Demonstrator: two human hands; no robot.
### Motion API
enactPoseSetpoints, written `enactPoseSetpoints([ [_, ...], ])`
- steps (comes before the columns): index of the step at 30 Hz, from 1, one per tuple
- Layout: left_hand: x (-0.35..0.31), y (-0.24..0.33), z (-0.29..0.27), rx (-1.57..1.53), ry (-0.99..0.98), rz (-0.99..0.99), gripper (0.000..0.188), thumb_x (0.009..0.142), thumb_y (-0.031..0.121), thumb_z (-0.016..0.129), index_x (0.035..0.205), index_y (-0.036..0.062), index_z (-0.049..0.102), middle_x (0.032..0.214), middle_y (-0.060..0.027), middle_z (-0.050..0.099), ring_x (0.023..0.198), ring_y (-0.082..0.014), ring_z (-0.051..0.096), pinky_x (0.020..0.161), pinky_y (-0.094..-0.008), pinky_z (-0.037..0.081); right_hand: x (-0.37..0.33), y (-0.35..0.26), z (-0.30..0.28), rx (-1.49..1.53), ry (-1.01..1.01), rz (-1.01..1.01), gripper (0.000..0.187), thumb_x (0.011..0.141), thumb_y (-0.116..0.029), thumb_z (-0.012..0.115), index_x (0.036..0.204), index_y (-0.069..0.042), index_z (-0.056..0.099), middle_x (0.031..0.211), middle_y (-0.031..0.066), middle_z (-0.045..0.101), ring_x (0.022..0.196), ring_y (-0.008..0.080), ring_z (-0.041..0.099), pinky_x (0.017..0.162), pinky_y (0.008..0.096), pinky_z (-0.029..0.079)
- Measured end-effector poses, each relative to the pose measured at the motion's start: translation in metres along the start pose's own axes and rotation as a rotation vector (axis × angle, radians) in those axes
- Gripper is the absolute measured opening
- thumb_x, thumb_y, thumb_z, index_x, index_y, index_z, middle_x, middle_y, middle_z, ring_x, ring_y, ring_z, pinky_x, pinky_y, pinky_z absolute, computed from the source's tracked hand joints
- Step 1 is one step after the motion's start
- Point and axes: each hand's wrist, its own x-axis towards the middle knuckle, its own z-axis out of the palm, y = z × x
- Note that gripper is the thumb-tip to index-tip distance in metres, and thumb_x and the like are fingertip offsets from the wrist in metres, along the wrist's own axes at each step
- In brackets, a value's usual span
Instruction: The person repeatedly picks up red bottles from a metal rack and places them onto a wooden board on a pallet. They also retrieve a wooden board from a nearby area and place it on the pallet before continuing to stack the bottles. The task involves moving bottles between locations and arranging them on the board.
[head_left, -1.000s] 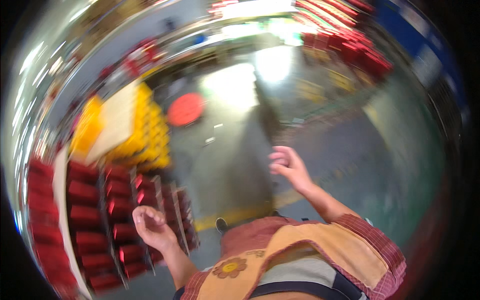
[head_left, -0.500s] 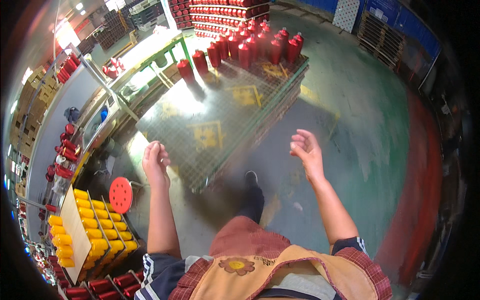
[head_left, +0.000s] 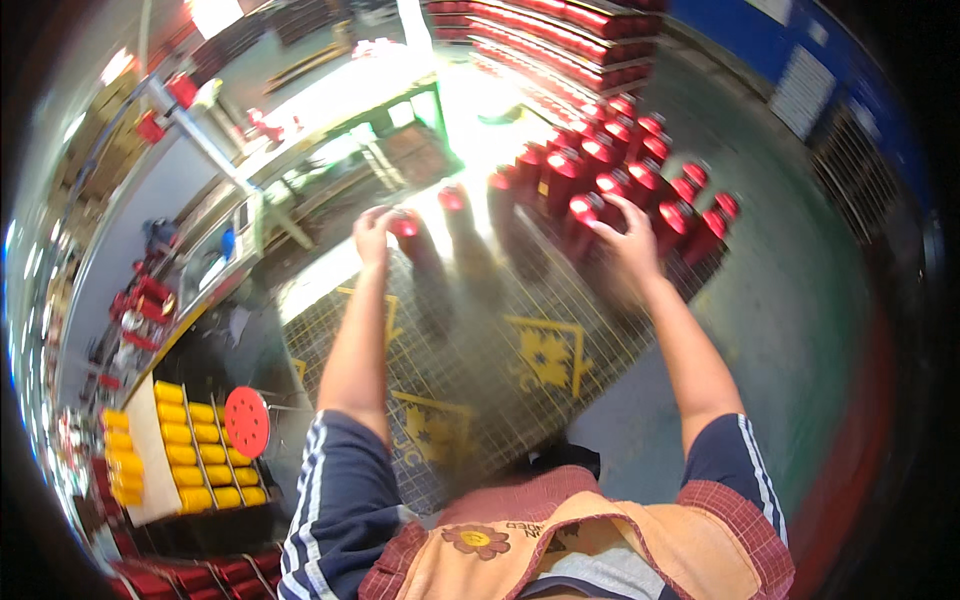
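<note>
Shiny red metal cylinders with rounded shoulders and narrow necks, like fire extinguisher bodies, stand upright on a low platform topped with wire mesh (head_left: 470,370). At the platform's far left, my left hand (head_left: 374,235) has its fingers closed at the top of one red cylinder (head_left: 406,228). Farther right, my right hand (head_left: 632,243) curves its thumb and fingers around the top of another red cylinder (head_left: 584,212), at the near edge of the group. Both arms are stretched forward, and blur hides the exact finger contact. One lone red cylinder (head_left: 453,200) stands between my hands.
Behind the platform is a tall layered stack of red cylinders (head_left: 560,45). A green-framed workbench (head_left: 340,105) stands far left. Nearer on the left are a red round stool (head_left: 247,422) and a rack of yellow cylinders (head_left: 190,450). Pallets (head_left: 850,160) lean at the far right.
I have moved forward, up to the platform. Both hands, free and raised half a second ago, have reached out to the tops of two red cylinders.
</note>
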Motion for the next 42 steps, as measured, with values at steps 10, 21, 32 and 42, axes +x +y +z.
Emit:
enactPoseSetpoints([
  [10,0.014,-0.034,0.083,0.192,0.173,0.035,0.033,0.076,0.002,0.052,0.102,0.0097,0.071,0.076,-0.0124,0.066,0.067,-0.0169,0.061,0.065,-0.0324,0.050,0.079,0.123,0.077,0.185,-0.447,-0.005,0.024,0.090,-0.001,0.059,0.114,0.000,0.063,0.115,0.0089,0.062,0.112,0.0214,0.058,0.101,0.0337,0.043],
  [21,0.013,0.029,0.108,0.131,-0.351,-0.263,0.065,0.074,0.032,0.077,0.127,0.0038,0.053,0.076,-0.0122,0.068,0.066,-0.0218,0.067,0.066,-0.0344,0.054,0.126,0.070,0.184,0.623,-0.766,0.407,0.074,0.086,-0.004,0.069,0.149,-0.003,0.030,0.059,-0.0047,0.046,0.046,0.0031,0.039,0.040,0.0199,0.031],
  [32,-0.010,0.031,0.129,0.414,-0.164,-0.134,0.036,0.074,0.033,0.072,0.101,0.0094,0.071,0.090,-0.0179,0.069,0.084,-0.0350,0.067,0.076,-0.0432,0.054,0.132,0.091,0.213,0.450,-0.617,0.185,0.021,0.086,-0.004,0.068,0.105,0.000,0.061,0.070,-0.0045,0.048,0.057,0.0042,0.041,0.051,0.0217,0.033],
  [42,-0.256,0.126,-0.031,0.089,0.134,-0.193,0.026,0.084,0.026,0.073,0.108,0.0146,0.072,0.091,-0.0052,0.073,0.079,-0.0120,0.069,0.074,-0.0273,0.054,0.018,-0.008,0.114,0.410,-0.721,-0.153,0.027,0.073,-0.005,0.077,0.097,-0.006,0.066,0.082,0.0070,0.067,0.071,0.0105,0.062,0.066,0.0274,0.051],
])
